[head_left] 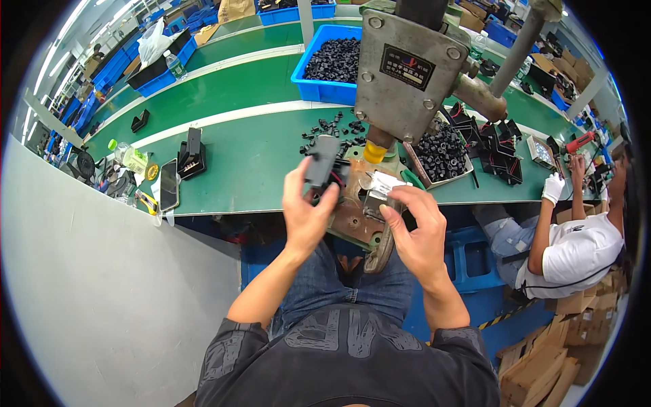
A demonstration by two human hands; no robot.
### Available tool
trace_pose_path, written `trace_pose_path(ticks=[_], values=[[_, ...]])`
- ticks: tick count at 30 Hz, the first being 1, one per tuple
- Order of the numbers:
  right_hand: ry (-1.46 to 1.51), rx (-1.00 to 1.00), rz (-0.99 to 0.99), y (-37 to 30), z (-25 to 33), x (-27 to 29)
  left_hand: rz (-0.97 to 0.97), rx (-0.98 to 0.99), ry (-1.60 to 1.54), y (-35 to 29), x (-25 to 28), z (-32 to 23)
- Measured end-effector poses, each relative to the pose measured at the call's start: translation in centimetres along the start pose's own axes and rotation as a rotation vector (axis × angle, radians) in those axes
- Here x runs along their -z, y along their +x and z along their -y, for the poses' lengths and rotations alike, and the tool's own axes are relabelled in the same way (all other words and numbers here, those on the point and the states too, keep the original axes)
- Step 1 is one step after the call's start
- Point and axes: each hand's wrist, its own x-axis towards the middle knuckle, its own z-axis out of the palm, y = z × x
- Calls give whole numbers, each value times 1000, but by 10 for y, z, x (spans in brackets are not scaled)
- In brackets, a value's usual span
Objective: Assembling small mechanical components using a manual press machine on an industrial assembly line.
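Observation:
My left hand (305, 211) is closed around a black plastic box with a flap-like lid (323, 161), raised just left of the press head and blurred by motion. A bit of red wire shows at its side. My right hand (422, 227) is beside a small metal fixture block (377, 198), thumb and fingers bent and apart at its right edge; nothing held shows between them. The block sits on the worn green press base (354, 222). Above hangs the grey hand press (400, 81) with a yellow tip (374, 152). A green-handled tool (411, 178) lies behind the block.
Loose black caps (332, 129) lie behind the press base. A box of caps (439, 152) and wired black housings (498, 149) stand to the right. A blue bin (329, 88) is behind. At left are a phone (169, 184) and black box (192, 152). A co-worker (569, 251) sits right.

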Motion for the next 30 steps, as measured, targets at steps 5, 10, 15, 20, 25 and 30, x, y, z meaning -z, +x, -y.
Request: trace_pose_path(ticks=[5,10,15,20,25,30], values=[[-38,16,-69,-9,6,17,265,-188,323,-13,-23,8],[-73,102,-107,-5,25,43,157,-236,372,-19,-33,19],[-154,249,-199,11,46,65,137,-220,384,-22,-35,22],[-96,436,-366,55,51,94,227,-264,364,-17,-29,24],[241,300,-366,208,70,162,226,-390,245,-20,-37,32],[562,-45,-234,274,88,183,317,-252,269,-18,-33,38]])
